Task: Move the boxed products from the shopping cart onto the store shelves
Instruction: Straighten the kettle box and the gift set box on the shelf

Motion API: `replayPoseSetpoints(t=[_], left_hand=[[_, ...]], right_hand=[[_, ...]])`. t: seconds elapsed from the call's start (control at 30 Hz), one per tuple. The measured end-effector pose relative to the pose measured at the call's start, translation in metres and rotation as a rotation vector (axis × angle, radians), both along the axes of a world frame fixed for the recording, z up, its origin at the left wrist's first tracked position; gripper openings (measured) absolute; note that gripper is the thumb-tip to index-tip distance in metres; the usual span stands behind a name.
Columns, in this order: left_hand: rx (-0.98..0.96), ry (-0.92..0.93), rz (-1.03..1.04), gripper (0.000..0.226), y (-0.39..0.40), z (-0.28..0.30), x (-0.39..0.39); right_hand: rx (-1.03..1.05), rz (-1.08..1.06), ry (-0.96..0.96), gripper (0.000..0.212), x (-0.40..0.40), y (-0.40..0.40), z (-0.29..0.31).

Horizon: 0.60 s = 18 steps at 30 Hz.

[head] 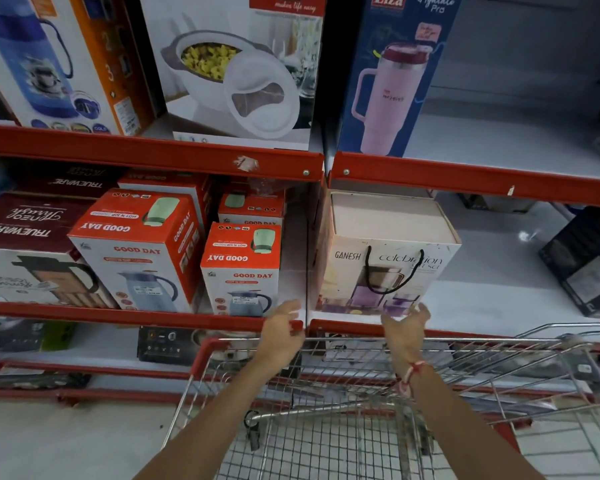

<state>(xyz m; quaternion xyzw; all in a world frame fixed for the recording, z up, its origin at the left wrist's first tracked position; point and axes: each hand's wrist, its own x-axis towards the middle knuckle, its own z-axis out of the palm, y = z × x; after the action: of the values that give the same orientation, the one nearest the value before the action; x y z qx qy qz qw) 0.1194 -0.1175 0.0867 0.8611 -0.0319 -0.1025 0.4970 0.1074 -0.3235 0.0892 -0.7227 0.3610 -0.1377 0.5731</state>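
Note:
A white Ganesh Celebration box (385, 258) with a black cord handle stands on the middle shelf (499, 306), at the left end of the right bay. My left hand (281, 329) hovers open just below and left of the box's lower left corner. My right hand (407, 323) is open at its lower front edge, fingertips near or touching the box. Both forearms reach over the wire shopping cart (343, 410), whose visible basket holds no boxes.
Red and white Good Day flask boxes (243, 271) and maroon Trueware boxes (25, 237) fill the middle shelf's left bay. A blue Liza tumbler box (392, 74) and a casserole box (236, 71) stand on the upper shelf. A dark box (582, 261) lies far right.

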Motion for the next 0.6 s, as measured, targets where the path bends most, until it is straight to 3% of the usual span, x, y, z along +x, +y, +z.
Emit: replayPoseSetpoints(t=[0.07,0.13,0.3,0.6], left_hand=[[0.033,-0.008,-0.048,0.078,-0.023,0.012,0.014],[0.041,0.007,-0.102,0.091,-0.037,0.023,0.028],[0.004,0.037,-0.206,0.093,-0.049,0.027,0.037],[0.006,0.004,-0.178,0.096,-0.034,0.021,0.023]], right_hand=[[0.035,0.053,-0.081,0.1,0.012,-0.023,0.006],[-0.009,0.132,-0.139,0.11,0.021,-0.038,0.009],[-0.109,0.218,-0.202,0.095,0.015,-0.05,0.015],[-0.185,0.322,0.019,0.103,-0.014,-0.04,0.014]])
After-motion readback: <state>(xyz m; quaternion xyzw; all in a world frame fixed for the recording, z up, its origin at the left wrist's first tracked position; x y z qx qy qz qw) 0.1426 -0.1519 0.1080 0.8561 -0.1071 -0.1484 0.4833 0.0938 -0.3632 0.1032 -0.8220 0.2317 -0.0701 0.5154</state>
